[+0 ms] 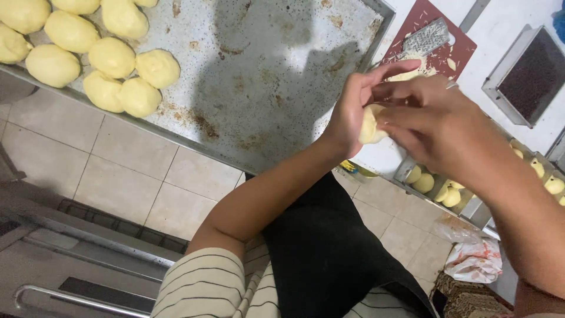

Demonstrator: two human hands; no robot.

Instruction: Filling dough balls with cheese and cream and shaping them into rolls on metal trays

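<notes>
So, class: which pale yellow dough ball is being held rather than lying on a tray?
The dough piece pinched between both hands; the other balls rest on the metal tray.

1. Bright, even indoor light from above; colours slightly warm.
2. Soft dark shadow of the person falls across the middle of the metal tray (265, 88), reaching its far edge.
3. Hands slightly motion-blurred; dough balls (112, 57) at the tray's left corner sharp.
4. No harsh glare; tray surface dull.
5. Mild wide-angle stretch at the frame edges.
</notes>
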